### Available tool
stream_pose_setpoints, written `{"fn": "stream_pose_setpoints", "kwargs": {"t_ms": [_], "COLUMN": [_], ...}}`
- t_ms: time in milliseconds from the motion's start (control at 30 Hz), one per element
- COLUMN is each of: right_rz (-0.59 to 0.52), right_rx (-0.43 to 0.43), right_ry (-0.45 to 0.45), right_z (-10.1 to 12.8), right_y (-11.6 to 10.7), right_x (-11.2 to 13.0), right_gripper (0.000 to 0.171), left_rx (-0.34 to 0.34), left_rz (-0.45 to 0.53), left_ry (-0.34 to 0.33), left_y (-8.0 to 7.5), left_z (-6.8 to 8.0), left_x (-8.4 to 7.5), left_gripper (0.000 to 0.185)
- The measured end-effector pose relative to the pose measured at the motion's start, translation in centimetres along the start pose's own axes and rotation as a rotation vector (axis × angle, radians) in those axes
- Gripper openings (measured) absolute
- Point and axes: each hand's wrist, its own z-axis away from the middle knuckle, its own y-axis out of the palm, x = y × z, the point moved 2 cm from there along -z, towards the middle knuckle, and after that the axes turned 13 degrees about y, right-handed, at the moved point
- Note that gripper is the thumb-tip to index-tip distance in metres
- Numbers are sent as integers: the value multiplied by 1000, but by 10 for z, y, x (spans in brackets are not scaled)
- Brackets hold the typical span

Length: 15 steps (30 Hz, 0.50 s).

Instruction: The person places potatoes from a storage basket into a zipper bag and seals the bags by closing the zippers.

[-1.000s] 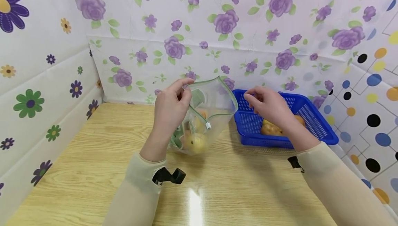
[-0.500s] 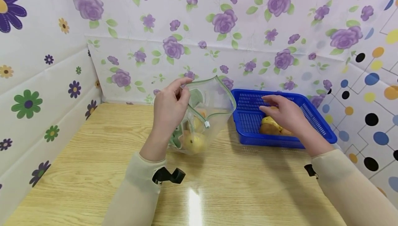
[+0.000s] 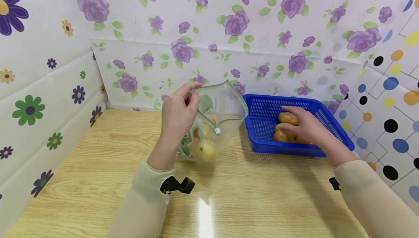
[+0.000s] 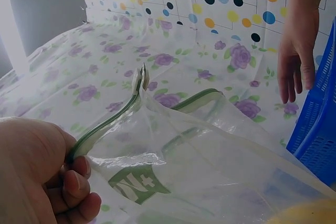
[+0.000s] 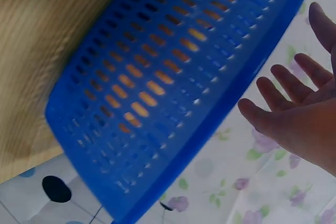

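Left hand point(image 3: 179, 112) pinches the rim of a clear zip bag point(image 3: 219, 118) (yellow fruit inside) standing just left of the blue basket point(image 3: 262, 129). Right hand point(image 3: 302, 127), fingers straight, reaches over potatoes point(image 3: 284, 130) in that basket

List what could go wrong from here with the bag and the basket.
The left hand pinches only one edge of the clear green-zippered plastic bag, so its mouth may sag shut. The open right hand reaches over brown potatoes in the blue slotted plastic basket; a loose grasp could drop one. The basket stands near the wooden table edge and might slide.
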Motion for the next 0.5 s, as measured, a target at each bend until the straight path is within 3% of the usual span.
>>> {"fn": "stream_pose_setpoints", "kwargs": {"t_ms": [300, 500], "right_rz": [-30, -113], "right_rx": [34, 85], "right_ry": [-51, -70], "right_z": [-3, -4], "right_y": [4, 8], "right_x": [-23, -31], "right_gripper": [88, 87], "left_rx": [0, 0], "left_rz": [2, 0], "left_ry": [-3, -6], "left_y": [0, 1], "left_z": [0, 0], "left_x": [1, 2], "left_gripper": [33, 34]}}
